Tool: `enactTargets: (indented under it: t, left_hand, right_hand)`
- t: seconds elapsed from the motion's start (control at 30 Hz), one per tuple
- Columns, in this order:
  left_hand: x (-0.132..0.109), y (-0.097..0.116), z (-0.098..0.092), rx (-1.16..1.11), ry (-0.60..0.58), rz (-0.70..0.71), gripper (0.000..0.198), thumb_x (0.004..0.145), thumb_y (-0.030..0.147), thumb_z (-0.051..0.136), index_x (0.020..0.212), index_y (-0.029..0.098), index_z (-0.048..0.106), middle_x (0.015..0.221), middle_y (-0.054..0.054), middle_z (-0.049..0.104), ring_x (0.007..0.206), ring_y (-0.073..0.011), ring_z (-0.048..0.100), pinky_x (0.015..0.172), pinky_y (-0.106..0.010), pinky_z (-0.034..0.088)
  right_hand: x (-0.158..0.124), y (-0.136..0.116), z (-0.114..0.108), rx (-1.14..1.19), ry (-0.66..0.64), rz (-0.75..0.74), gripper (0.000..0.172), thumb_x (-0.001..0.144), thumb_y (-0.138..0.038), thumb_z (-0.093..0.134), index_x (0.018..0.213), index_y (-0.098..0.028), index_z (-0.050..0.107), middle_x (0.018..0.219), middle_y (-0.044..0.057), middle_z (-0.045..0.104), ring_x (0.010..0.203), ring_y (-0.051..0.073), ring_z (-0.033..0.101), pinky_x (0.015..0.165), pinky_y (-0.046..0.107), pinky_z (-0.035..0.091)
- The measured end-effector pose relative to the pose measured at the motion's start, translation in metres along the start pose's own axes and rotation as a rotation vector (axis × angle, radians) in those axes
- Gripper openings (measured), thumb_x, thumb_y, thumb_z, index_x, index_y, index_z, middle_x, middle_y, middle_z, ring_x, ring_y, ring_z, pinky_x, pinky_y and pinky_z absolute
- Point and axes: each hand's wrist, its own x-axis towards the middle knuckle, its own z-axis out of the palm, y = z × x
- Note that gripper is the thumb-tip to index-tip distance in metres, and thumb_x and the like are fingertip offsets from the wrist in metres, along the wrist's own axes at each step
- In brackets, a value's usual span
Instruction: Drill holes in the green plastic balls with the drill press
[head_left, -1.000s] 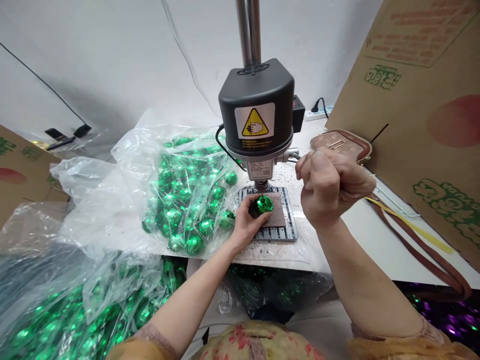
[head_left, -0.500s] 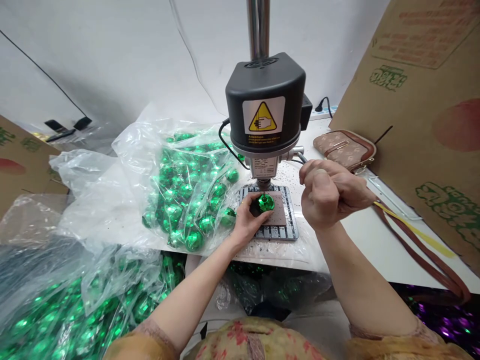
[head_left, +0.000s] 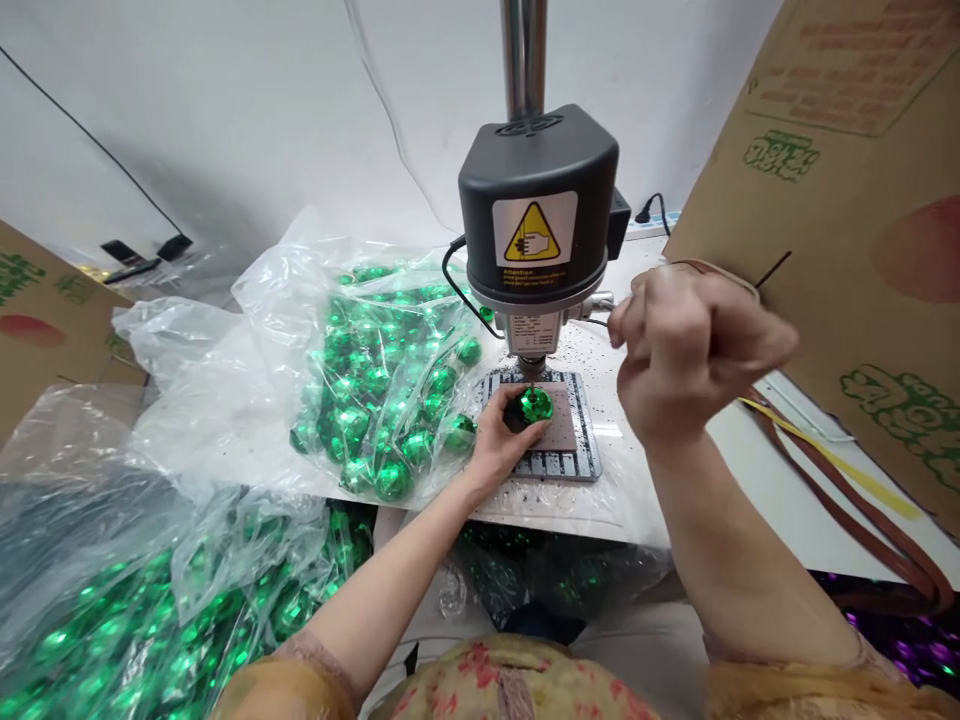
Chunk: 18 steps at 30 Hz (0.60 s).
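Note:
My left hand [head_left: 498,438] curls its thumb and fingers around a shiny green faceted ball [head_left: 538,405], keeping it on a brown square pad [head_left: 559,432]. The pad lies on the slotted metal base [head_left: 586,465] of a small bench drill press [head_left: 536,215]. Straight above the ball hangs the chuck [head_left: 533,367], its thin bit reaching down to the ball's top. To the right, my right hand [head_left: 679,350] is a fist around the press's feed lever [head_left: 602,303]; the lever's outer end is hidden in the fingers.
Left of the press, a clear plastic bag [head_left: 277,290] holds many green balls [head_left: 390,480]; more bagged balls [head_left: 120,620] fill the lower left. Cardboard boxes [head_left: 832,250] stand at both sides. A brown strap [head_left: 847,520] lies on the right of the table. Dark shavings litter the base.
My right hand has risen toward the camera and slightly right, turning with the lever and now covering most of the patterned purse. My left hand and the ball stay in place under the chuck.

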Motion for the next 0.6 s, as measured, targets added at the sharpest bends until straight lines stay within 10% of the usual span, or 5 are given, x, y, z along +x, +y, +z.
enactTargets:
  t: [0.2,0.43,0.6]
  left_hand:
    - [-0.03,0.021,-0.006,0.161,0.092,0.144,0.039,0.076,0.031,0.078,0.11,0.022,0.06,0.101,-0.006,0.066,0.095,-0.0221,0.065,0.083,-0.036,0.053]
    - [-0.116,0.013,-0.032,0.473,-0.551,0.784,0.027,0.084,0.025,0.068,0.109,0.034,0.065,0.099,-0.006,0.073,0.082,-0.0213,0.068,0.07,-0.035,0.055]
    - [-0.113,0.01,-0.042,0.391,-0.589,0.708,0.038,0.078,0.035,0.076,0.115,0.035,0.064,0.11,-0.006,0.073,0.089,-0.0272,0.07,0.081,-0.042,0.058]
  right_hand:
    - [0.04,-0.009,0.017,0.029,-0.089,0.203,0.047,0.087,-0.027,0.066,0.053,-0.024,0.034,0.045,-0.007,0.032,0.039,0.007,0.026,0.039,0.031,0.022]
    - [0.038,-0.006,0.014,-0.024,-0.106,0.209,0.048,0.088,-0.034,0.065,0.056,-0.023,0.03,0.048,-0.007,0.032,0.042,0.007,0.027,0.041,0.029,0.027]
    - [0.038,-0.007,0.016,0.061,-0.085,0.173,0.044,0.088,-0.024,0.064,0.055,-0.022,0.035,0.046,-0.007,0.036,0.038,0.005,0.029,0.037,0.027,0.024]
